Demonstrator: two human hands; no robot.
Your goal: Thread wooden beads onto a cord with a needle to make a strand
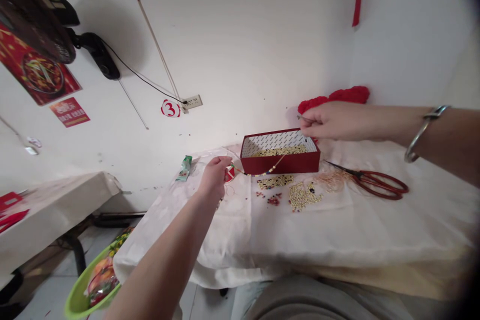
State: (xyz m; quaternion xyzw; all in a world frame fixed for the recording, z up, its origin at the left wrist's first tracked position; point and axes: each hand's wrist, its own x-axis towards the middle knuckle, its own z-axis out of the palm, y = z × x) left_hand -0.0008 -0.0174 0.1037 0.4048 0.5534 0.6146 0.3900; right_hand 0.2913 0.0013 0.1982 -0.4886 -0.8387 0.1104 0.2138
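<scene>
Fingers (224,162) of left hand (214,176) and right hand (330,120) pinch a thread (262,174) with few strung, while many loose beads (302,196) wait on the tabletop (375,230).

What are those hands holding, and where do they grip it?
A beaded string: the left hand grips its lower end beside the red box; the right hand pinches a needle-like piece over the box.

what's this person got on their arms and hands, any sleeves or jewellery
Both forearms are bare, with no sleeves in view. The right hand has a silver metal bangle round its wrist. The left hand shows no ring, watch or glove.
</scene>
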